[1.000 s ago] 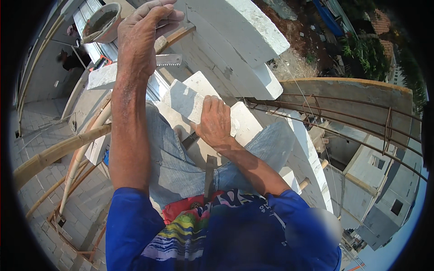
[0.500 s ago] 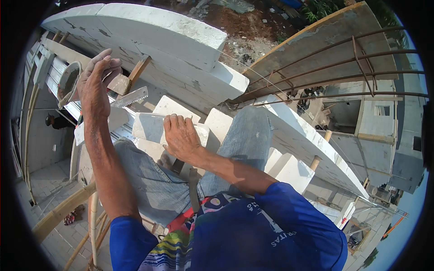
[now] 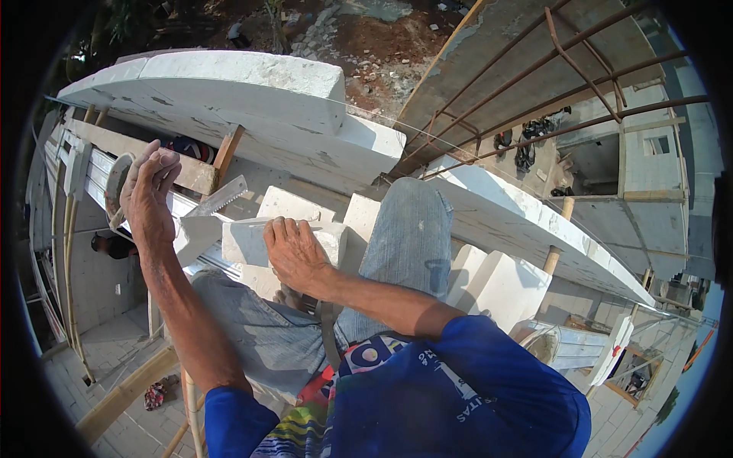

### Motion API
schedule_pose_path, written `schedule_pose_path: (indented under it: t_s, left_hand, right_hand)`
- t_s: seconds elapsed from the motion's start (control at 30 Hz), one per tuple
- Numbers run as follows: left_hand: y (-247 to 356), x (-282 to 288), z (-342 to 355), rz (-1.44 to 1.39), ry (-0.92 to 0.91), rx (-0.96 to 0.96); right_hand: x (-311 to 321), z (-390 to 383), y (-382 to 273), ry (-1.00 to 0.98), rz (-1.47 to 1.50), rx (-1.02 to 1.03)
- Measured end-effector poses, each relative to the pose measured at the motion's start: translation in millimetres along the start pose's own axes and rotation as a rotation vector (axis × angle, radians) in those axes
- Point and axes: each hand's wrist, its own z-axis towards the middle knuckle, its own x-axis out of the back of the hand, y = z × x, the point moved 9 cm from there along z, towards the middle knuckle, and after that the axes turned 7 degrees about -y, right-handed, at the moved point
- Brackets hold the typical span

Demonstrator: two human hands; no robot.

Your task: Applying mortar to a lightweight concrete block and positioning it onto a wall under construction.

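The block wall (image 3: pixel 206 107), built of white units, crosses the far side of the work area; its visible right end is stepped. A flat panel (image 3: pixel 500 46) stands to the right, beyond a cage of rusty reinforcing bars (image 3: pixel 584 95). A bamboo pole (image 3: pixel 126 393) runs at lower left. The cut block (image 3: pixel 248 243) is located directly in front of the person's body, at the knees, near other white blocks (image 3: pixel 294 204). A bucket (image 3: pixel 117 187) is positioned at left, partly behind the left hand (image 3: pixel 151 191). The saw blade (image 3: pixel 217 198), toothed along one edge, lies between that hand and the white blocks. Left hand: raised, fingers extended and slightly bent, thumb side uppermost, nothing visibly held. Right hand (image 3: pixel 294 256): fingers together, curled over the upper edge of the cut block, holding it; thumb position cannot be determined.
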Motion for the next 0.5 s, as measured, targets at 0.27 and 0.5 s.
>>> schedule_pose_path:
  t_s: [0.27,0.5]
  left_hand:
    - [2.6,-5.3,-3.1,-0.002,-0.023,0.017]
    - [14.1,-8.6,-3.1,-0.042,-0.006,-0.055]
  right_hand:
    - [2.8,-1.0,1.5,0.029,0.029,0.010]
    - [0.6,2.1,1.7,-0.006,0.068,0.001]
